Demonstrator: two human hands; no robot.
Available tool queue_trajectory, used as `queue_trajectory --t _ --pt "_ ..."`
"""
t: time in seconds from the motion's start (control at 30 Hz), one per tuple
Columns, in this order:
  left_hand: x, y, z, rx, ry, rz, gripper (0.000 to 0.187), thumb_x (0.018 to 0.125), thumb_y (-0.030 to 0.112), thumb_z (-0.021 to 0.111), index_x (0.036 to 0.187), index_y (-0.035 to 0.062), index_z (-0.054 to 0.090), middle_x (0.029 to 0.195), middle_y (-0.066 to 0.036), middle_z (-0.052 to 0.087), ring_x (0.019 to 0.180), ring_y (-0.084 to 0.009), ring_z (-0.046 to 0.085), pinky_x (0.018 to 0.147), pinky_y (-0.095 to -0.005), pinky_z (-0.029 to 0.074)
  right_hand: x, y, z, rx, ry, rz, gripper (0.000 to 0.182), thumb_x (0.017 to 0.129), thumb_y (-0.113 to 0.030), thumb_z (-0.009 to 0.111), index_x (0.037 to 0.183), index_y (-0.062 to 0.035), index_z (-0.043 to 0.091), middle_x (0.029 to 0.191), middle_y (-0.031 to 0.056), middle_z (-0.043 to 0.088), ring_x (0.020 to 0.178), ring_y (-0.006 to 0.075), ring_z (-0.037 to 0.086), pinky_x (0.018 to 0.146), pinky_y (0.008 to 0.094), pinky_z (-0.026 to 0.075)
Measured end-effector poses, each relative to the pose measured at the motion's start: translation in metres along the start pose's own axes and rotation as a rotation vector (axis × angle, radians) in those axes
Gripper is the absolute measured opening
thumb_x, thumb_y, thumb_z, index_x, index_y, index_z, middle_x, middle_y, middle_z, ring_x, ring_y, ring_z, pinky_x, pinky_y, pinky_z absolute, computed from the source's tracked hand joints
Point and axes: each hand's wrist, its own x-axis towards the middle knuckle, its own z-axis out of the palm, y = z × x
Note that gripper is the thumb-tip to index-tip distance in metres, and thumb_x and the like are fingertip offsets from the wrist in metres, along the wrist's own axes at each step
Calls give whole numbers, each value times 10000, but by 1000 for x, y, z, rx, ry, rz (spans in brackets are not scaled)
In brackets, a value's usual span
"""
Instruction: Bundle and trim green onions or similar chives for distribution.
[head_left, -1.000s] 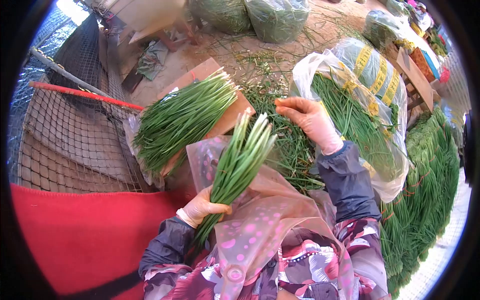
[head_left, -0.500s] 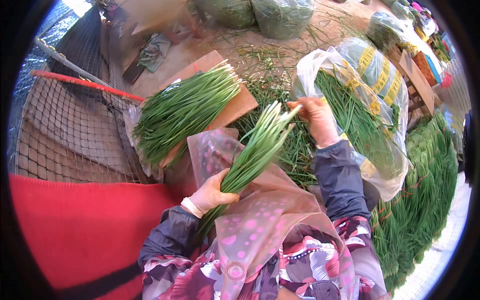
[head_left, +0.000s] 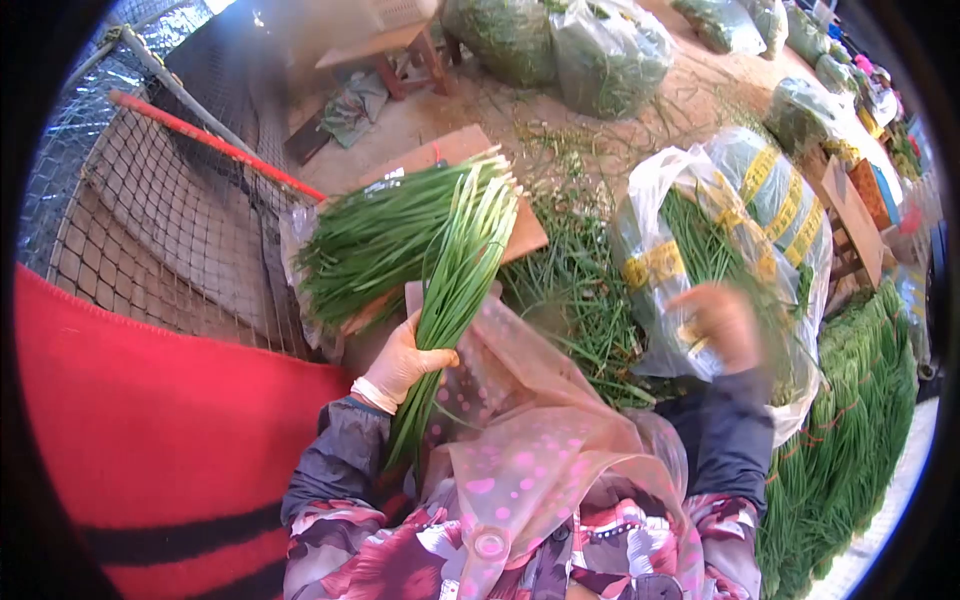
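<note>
The left hand (head_left: 400, 362) is closed around a bunch (head_left: 455, 280) of long green stalks and holds it up, tips pointing far. The right hand (head_left: 722, 325) is off to the right, just in front of a clear bag (head_left: 650, 200) full of the same greens. It is blurry, so I cannot tell if its fingers are wide or closed, or if it holds a stalk.

This looks like the gathering step: making one bunch, stalk by stalk. The next move would likely need the right hand to take more greens from the bag and lay them in line with the bunch, white ends even.

The bunch is thin and straight, dark green low down and pale at the far tips. It is packed tight where the hand grips it and fans out a little above. Behind it, a bigger pile (head_left: 385, 240) of greens lies on a brown board (head_left: 455, 150). A pink dotted apron (head_left: 530, 440) covers the lap below.
</note>
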Motion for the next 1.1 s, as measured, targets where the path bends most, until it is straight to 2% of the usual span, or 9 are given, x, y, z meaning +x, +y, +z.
queue_trajectory --t 0.03,0.13,0.27,0.4,0.7,0.73,0.8,0.87,1.1 --pt "0 5 4 -28 -15 -19 430 733 -28 697 1131 69 567 803 -77 640 598 -142 606 493 -261 491 -4 -22 31 -643 182 -75 321 767 -297 727 983 -60 713 907 145 702 831 269 673 760 342 515" --pt "0 11 14 -166 -163 -74 359 744 4 700 1080 59 585 778 -78 658 525 -129 579 476 -249 472 20 -33 51 314 228 17 269 864 -239 668 1025 -25 683 922 93 702 791 146 662 728 288 514" --pt "7 5 34 -192 -250 -97 362 740 10 706 1079 54 587 778 -82 658 525 -131 580 479 -247 476 22 -94 51 833 362 -174 317 875 -87 658 1181 -21 609 914 60 691 753 111 640 690 235 506" --pt "5 -4 55 -127 -224 -113 395 733 2 717 1101 64 585 783 -71 656 521 -125 571 478 -239 465 15 -137 40 165 387 -210 355 869 -145 675 1200 -37 608 732 31 667 629 78 594 590 229 500" --pt "19 -5 32 -167 -119 -48 255 745 39 720 976 43 613 762 -49 646 512 -123 564 468 -239 447 -56 -131 14 621 -659 -376 166 845 -128 701 890 32 710 894 107 708 729 157 661 679 273 525" --pt "16 -10 30 -168 -118 -65 255 745 39 720 976 43 613 762 -49 646 512 -123 564 468 -239 447 -41 -119 14 446 -333 -439 205 882 -108 644 1052 -3 693 913 75 710 730 146 654 727 280 532" --pt "17 -12 31 -139 -175 -49 265 741 39 720 982 40 609 756 -62 646 513 -131 567 470 -246 451 0 -97 26 137 201 -6 396 878 -233 674 1197 -8 612 939 63 698 729 130 650 691 273 527" --pt "13 -10 37 -120 -230 -55 305 726 20 720 1006 42 600 751 -70 645 537 -138 579 493 -250 464 24 -87 19 680 180 12 455 887 -305 662 1249 -44 574 858 32 662 643 83 578 649 230 486" --pt "9 -15 45 -44 -247 -68 325 722 -33 723 1020 42 620 799 -91 660 596 -144 605 512 -244 482 74 -87 39 907 77 -152 227 850 -239 689 966 -47 662 874 21 660 724 90 604 700 234 505"
